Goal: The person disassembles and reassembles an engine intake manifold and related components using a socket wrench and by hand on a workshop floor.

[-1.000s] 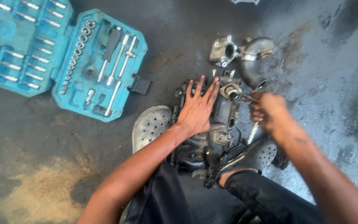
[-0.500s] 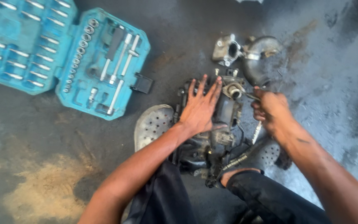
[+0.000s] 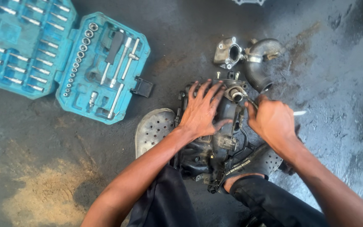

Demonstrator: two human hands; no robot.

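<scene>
A dirty black engine block (image 3: 215, 147) lies on the dark concrete floor between my knees. My left hand (image 3: 201, 110) presses flat on its top with fingers spread. My right hand (image 3: 274, 122) is closed around a thin metal tool (image 3: 299, 113) whose tip pokes out to the right; the other end points at a round port (image 3: 236, 95) on the block's upper right.
An open blue socket set case (image 3: 101, 67) with sockets, ratchet and extensions lies at upper left. A metal intake flange (image 3: 228, 53) and a curved rubber pipe (image 3: 260, 63) sit beyond the engine. Sandals (image 3: 154, 128) are under my feet.
The view has shifted slightly. My right hand has moved a little left, nearer the round port, with the tool in it. My left hand stays pressed on the engine.
</scene>
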